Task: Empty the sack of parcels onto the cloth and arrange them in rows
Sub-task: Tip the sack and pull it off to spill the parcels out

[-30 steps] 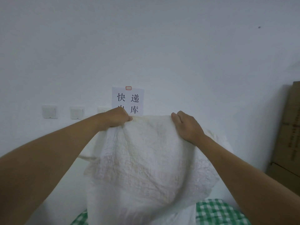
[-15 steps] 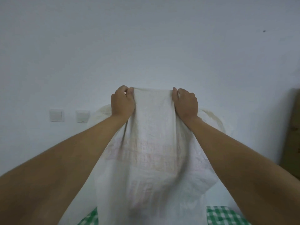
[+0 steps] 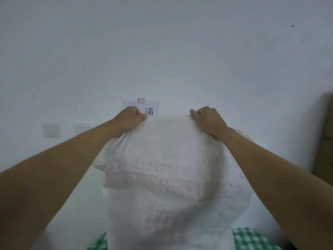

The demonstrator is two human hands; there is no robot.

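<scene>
Both hands are gripping a white woven sack (image 3: 167, 177) by its upper edge and holding it up in front of a pale wall (image 3: 162, 42). The left hand (image 3: 128, 120) is clenching one top corner of the sack, with its fingers curled tight round a bunch of the fabric, and the right hand (image 3: 209, 120) is grasping the other top corner in the same way, knuckles up and thumb tucked against the weave. The stretch of edge between the two fists is running level from side to side, so the sack's long axis is standing upright, with the held end pointing up and the rest hanging straight down out of the bottom of the view. The body of the sack is bulging outward below the hands and is creasing in soft folds; whether the lower end is open cannot be told, since it is hidden. Under the sack, a green and white checked cloth (image 3: 252, 239) is showing at the bottom edge of the view, a wider patch to the right of the sack and a small sliver to its left. No parcels are showing on the visible parts of the cloth. On the wall behind the left hand a paper sign (image 3: 153, 108) with printed characters is peeking out, partly covered by the fist. Further left on the wall two white switches (image 3: 51, 130) are sitting side by side. At the right edge a brown cardboard box (image 3: 325, 138) is standing against the wall.
</scene>
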